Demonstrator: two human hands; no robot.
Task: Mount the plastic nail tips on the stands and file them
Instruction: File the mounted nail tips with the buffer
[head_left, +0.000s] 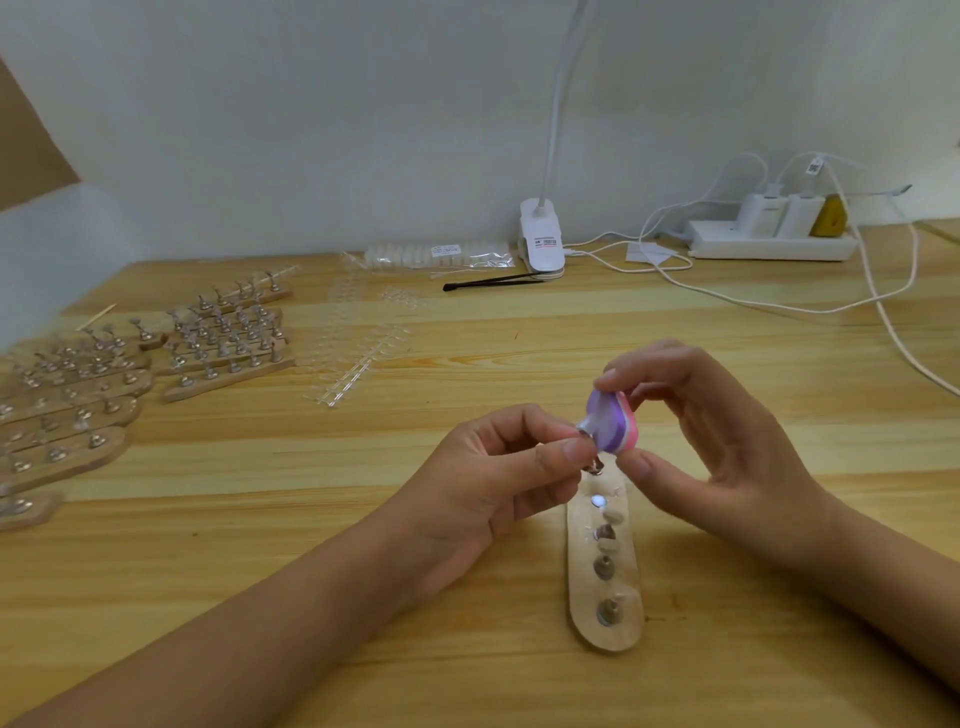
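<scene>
Wooden base (621, 631) lower center; left hand (498, 478) pinches stand (589, 452), right hand (727, 441) pinches purple-pink file block (613, 426) against it.

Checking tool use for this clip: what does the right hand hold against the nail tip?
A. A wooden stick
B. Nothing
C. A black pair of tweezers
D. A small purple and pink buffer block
D: the right hand pinches a purple and pink buffer block between thumb and fingers, pressed against the nail tip stand gripped by the left hand; the black tweezers lie far back on the table.
</scene>
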